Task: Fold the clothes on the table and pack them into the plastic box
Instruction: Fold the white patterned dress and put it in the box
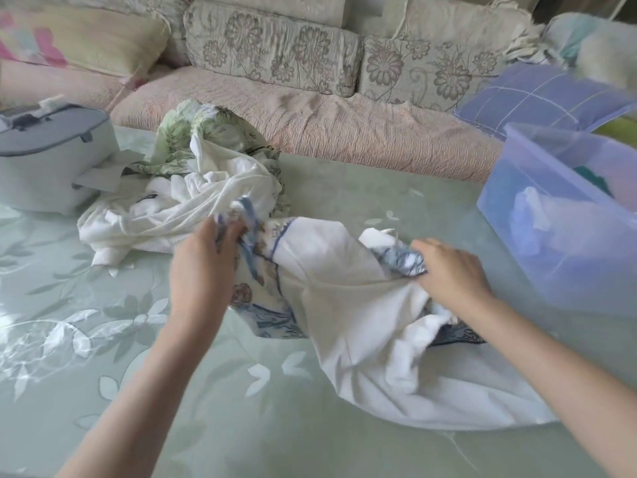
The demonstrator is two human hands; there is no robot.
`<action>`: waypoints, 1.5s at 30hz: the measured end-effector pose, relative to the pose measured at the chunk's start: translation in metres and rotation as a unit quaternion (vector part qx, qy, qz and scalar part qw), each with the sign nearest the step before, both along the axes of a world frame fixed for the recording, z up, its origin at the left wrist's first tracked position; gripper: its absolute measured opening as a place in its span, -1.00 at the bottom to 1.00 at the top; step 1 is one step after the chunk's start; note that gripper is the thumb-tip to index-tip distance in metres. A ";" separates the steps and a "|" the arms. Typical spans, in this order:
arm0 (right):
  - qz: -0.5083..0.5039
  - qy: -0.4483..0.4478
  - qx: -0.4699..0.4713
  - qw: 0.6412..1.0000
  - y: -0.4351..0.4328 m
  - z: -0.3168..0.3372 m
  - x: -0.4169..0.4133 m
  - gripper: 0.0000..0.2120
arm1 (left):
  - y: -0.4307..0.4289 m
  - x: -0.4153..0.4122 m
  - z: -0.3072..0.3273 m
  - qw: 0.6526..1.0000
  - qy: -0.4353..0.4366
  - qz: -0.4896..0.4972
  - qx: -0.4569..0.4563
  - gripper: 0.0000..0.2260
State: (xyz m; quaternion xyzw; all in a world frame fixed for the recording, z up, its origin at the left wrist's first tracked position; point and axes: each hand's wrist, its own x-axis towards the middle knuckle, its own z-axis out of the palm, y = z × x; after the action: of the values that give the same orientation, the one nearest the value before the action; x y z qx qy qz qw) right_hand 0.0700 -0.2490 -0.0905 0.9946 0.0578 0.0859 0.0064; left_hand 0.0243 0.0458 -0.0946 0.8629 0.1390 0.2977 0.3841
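Observation:
A white garment with blue floral trim (348, 305) lies crumpled on the green table (172, 391), in the middle. My left hand (206, 267) grips its blue-trimmed edge on the left. At the garment's right side, my right hand (451, 274) pinches another blue-patterned edge. Behind them sits a pile of clothes: a white knit top (179, 205) with a green leaf-print garment (206, 132) on it. The clear blue plastic box (537, 243) stands at the right and holds some folded clothes, white and teal.
A grey lidded appliance (51, 157) stands at the table's left with paper under it. A sofa with floral cushions (310, 108) runs behind the table. A purple checked pillow (537, 94) lies on the sofa behind the box.

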 end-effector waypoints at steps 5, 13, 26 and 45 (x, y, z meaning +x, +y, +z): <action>-0.008 0.195 0.109 0.975 -0.031 0.007 0.012 -0.69 | 0.018 0.010 -0.009 0.996 0.032 -0.001 -0.082 -0.67; -0.086 0.224 0.389 0.889 -0.034 -0.003 0.012 -0.46 | -0.023 -0.003 -0.029 0.981 0.126 -0.145 0.026 -0.11; -0.004 0.122 0.092 0.988 -0.005 -0.023 -0.030 -0.80 | -0.058 -0.028 -0.077 0.896 0.181 -0.271 0.303 -0.30; 0.084 0.188 0.265 0.942 0.009 -0.003 -0.026 -0.19 | -0.015 0.004 -0.043 0.972 0.107 -0.134 0.164 -0.45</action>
State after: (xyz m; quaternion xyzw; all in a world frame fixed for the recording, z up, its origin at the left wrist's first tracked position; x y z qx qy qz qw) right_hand 0.0443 -0.2398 -0.0935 0.9500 0.1161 -0.0906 -0.2753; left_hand 0.0281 0.0310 -0.1374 0.9516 0.0119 0.1684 0.2567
